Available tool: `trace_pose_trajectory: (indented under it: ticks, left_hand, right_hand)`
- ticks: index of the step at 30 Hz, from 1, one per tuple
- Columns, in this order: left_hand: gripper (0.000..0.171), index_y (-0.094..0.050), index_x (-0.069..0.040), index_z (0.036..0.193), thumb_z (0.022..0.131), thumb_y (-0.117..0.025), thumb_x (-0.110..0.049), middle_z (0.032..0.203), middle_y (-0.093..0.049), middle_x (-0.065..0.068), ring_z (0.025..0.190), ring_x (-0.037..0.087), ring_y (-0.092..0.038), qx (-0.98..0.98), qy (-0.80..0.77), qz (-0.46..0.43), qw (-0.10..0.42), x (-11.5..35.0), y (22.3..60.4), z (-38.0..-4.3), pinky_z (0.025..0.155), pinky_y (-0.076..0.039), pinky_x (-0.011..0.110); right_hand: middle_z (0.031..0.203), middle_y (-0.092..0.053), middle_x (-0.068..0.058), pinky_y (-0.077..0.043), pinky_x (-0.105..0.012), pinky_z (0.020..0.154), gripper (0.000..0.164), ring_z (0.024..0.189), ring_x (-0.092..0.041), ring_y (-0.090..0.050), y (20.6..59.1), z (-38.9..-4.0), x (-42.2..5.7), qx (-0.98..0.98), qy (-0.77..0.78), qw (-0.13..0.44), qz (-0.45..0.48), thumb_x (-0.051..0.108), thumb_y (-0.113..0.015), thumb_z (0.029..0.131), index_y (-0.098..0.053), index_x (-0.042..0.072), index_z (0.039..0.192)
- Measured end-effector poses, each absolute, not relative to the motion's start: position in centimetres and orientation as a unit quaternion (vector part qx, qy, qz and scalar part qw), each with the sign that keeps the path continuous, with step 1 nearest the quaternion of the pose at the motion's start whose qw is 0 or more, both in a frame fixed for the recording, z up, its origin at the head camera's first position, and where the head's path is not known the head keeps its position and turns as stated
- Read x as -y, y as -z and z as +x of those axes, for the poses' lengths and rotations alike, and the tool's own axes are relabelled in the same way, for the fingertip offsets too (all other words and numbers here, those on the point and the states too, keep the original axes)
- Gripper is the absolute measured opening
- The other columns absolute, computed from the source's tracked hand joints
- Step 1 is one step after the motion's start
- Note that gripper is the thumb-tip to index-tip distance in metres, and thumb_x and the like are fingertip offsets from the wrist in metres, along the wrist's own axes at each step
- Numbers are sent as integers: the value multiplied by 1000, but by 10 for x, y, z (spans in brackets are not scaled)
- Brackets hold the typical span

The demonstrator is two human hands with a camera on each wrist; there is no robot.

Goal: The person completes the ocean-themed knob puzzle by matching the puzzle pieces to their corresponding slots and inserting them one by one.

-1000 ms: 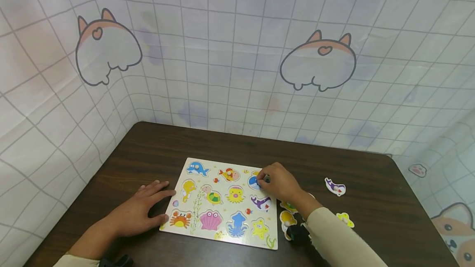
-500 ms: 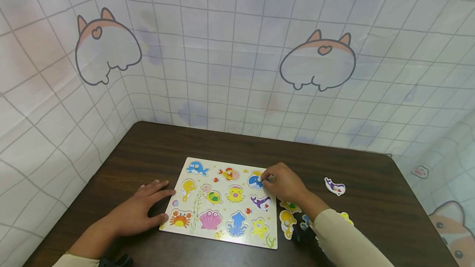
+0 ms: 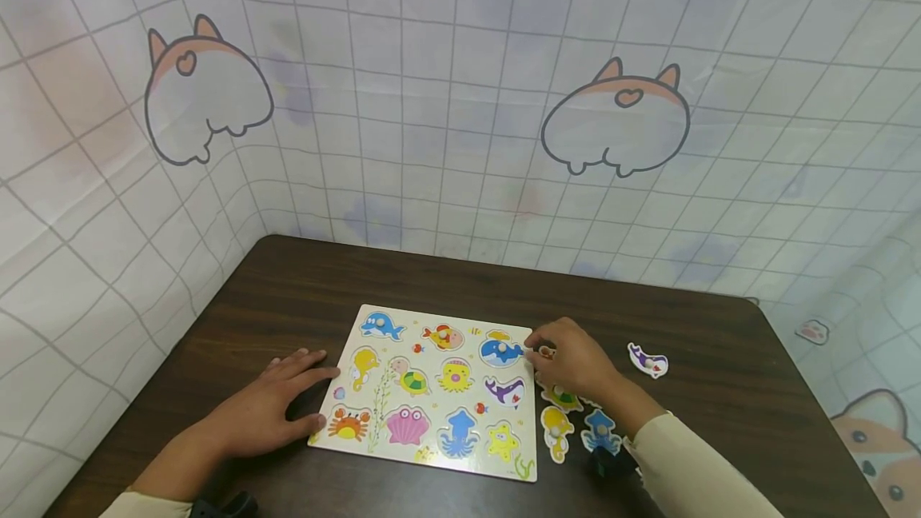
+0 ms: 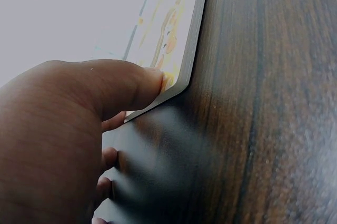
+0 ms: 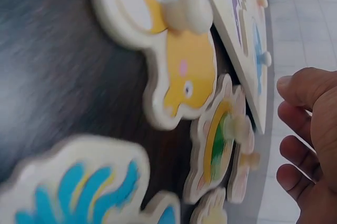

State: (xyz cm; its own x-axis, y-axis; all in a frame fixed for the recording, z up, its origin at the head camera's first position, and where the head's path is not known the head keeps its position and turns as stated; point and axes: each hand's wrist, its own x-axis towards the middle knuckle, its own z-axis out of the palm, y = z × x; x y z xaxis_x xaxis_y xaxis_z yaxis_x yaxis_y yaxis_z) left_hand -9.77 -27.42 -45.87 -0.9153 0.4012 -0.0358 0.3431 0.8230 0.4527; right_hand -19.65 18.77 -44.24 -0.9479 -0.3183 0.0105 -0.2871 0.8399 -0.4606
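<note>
A blue whale piece is seen set in the puzzle board, just left of the right hand. It should be found light and stiff, probably smooth wood, hardly fragile; it is best gripped by its small pale knob, in a thumb-and-finger pinch. The blue back is edged by a white border, and a yellow spout is painted above. Nothing is held by the right hand: its fingers are loosely curled, the thumb near the forefinger. The left hand's fingers are spread, its thumb laid on a board corner. Under and nearer than the right hand, a seahorse piece, a turtle piece and a squid piece are scattered; to its right, a purple whale piece is left lying on the dark table.
</note>
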Motion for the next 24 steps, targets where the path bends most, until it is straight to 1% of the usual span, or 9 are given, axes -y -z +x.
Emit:
trace_pose_trajectory:
  ticks: [3,7,12,16,19,24]
  left_hand:
    - [65,-54,-23,149,94,-68,-54,161,-37,13,149,45,-27,-952,-226,195,67,275,459,-98,115,-19,72]
    - [65,-54,-23,149,94,-69,-53,161,-38,13,149,45,-28,-952,-225,197,64,275,459,-98,115,-19,72]
    - [63,-55,-22,148,94,-70,-51,160,-39,14,147,47,-30,-951,-225,205,53,274,457,-99,113,-22,73]
    - [63,-56,-22,148,94,-69,-51,159,-40,15,146,48,-31,-951,-224,208,51,273,455,-98,112,-23,73]
    - [63,-56,-22,148,94,-69,-51,159,-40,15,146,48,-31,-951,-222,208,53,272,454,-98,112,-23,73]
    - [63,-56,-21,148,94,-70,-50,159,-40,15,146,48,-31,-950,-225,209,51,273,456,-97,112,-23,73]
  right_hand:
    - [112,-66,-1,-56,-47,91,14,103,-22,-59,443,-195,-194,-959,229,31,-163,26,-79,91,-78,21,103]
    - [108,-67,2,-57,-44,89,14,102,-20,-57,441,-192,-201,-956,235,36,-172,24,-80,90,-79,19,103]
    - [103,-67,6,-56,-46,91,15,102,-20,-58,441,-186,-209,-954,236,37,-183,24,-82,88,-79,20,102]
    - [102,-67,7,-56,-46,89,14,99,-19,-59,441,-178,-215,-951,234,25,-200,24,-84,87,-78,21,99]
    - [100,-69,9,-55,-45,88,12,99,-18,-60,442,-172,-219,-948,232,18,-219,24,-83,88,-78,21,99]
    - [96,-67,16,-53,-47,91,12,101,-16,-59,439,-163,-222,-945,237,23,-225,28,-78,93,-79,22,102]
